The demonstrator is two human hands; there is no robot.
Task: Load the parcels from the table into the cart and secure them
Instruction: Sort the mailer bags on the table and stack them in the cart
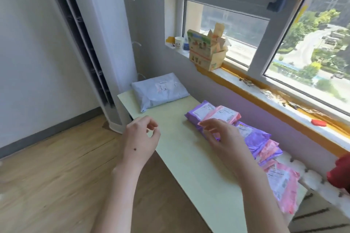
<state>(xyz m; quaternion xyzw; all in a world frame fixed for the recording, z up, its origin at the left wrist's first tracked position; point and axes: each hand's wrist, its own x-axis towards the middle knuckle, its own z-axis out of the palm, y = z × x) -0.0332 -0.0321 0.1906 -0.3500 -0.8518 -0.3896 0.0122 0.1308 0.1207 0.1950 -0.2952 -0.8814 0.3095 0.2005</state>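
The row of soft plastic mailer parcels, purple and pink with white labels [251, 136], runs along the window side of the pale yellow-green counter [176, 157], from the middle of the top back towards the person's right, with its long axis parallel to the counter's long edge. At its far end a pink mailer [225, 114] lies on top of a purple mailer [196, 118], and this pair sits directly ahead of the right grip [225, 138], just beyond the fingertips. That grip is loosely spread, fingers gently bent and holding nothing; whether the fingertips already touch the purple wrapper cannot be told. The left grip [140, 138] hangs over the counter's opposite long edge, well apart from the row, fingers loosely curled with thumb near forefinger and nothing in them. A larger grey-white plastic mailer [159, 92] lies alone at the counter's far end, roughly ahead of the left grip but further off. The right grip is clearly the nearer one for the stacked pair, and would likely close across their short side. No cart shows in view.
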